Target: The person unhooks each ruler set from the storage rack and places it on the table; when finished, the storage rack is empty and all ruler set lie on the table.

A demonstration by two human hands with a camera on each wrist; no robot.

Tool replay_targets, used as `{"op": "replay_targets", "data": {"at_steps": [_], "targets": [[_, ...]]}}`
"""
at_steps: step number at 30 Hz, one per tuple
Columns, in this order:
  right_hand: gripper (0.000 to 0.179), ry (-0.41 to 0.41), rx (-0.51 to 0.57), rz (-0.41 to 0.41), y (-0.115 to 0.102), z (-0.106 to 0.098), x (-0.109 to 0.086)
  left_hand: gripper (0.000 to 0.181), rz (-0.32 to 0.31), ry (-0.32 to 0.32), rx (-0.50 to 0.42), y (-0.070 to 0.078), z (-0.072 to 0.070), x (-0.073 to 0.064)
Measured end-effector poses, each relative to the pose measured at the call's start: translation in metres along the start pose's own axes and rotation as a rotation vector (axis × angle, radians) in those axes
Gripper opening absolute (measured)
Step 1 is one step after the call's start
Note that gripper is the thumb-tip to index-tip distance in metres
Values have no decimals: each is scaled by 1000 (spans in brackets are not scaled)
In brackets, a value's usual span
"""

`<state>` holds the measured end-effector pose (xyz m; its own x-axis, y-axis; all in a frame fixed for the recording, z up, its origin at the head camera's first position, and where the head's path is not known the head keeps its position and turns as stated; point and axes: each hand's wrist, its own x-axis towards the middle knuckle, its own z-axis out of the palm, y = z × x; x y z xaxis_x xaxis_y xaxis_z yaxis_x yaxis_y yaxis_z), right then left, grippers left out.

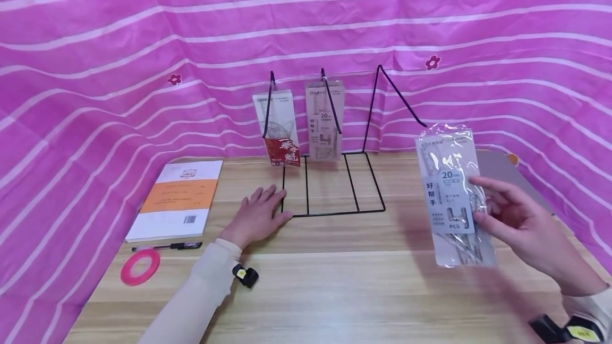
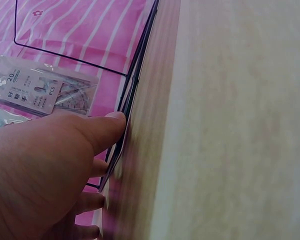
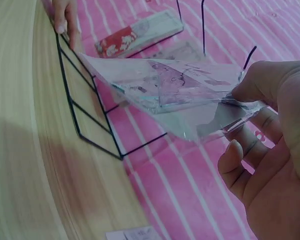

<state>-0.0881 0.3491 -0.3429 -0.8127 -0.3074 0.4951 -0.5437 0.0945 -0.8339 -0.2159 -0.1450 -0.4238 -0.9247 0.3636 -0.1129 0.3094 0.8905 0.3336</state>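
Observation:
A black wire display rack [image 1: 357, 190] stands on the table with three sloping hook arms. My left hand [image 1: 255, 214] lies on its base's left front corner, fingers extended, the thumb touching the wire. Between thumb and fingers, my right hand [image 1: 521, 227] pinches the right edge of a clear-bagged ruler set [image 1: 449, 200], upright off the table. The bag's top is close to the right arm's tip; whether the tip enters its hole I cannot tell. A red-and-white ruler set [image 1: 282, 131] hangs on the left arm, another ruler set [image 1: 325, 121] on the middle arm.
At the left lie a white-and-orange book [image 1: 179, 198], a black-capped pen [image 1: 184, 246] and a pink roll of tape [image 1: 125, 269]. A grey flat object [image 1: 502, 177] sits behind the right hand. Pink striped cloth [image 1: 287, 20] surrounds the wooden table [image 1: 325, 291].

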Motion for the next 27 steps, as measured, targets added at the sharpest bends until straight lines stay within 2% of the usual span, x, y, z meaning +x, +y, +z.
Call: {"op": "replay_targets", "data": {"at_steps": [6, 12, 17, 22, 27], "targets": [[72, 19, -79, 95, 14, -5, 11, 73, -6, 0, -7, -2, 0, 0], [69, 42, -269, 191, 27, -6, 25, 72, -1, 8, -13, 0, 0, -1], [66, 0, -420, 320, 40, -9, 36, 72, -8, 0, -15, 1, -2, -1], [66, -46, -457, 464, 57, -13, 50, 72, -13, -2, -15, 1, -2, -1], [67, -94, -481, 538, 76, -17, 66, 73, -14, 2, -14, 1, 0, -2]]}}
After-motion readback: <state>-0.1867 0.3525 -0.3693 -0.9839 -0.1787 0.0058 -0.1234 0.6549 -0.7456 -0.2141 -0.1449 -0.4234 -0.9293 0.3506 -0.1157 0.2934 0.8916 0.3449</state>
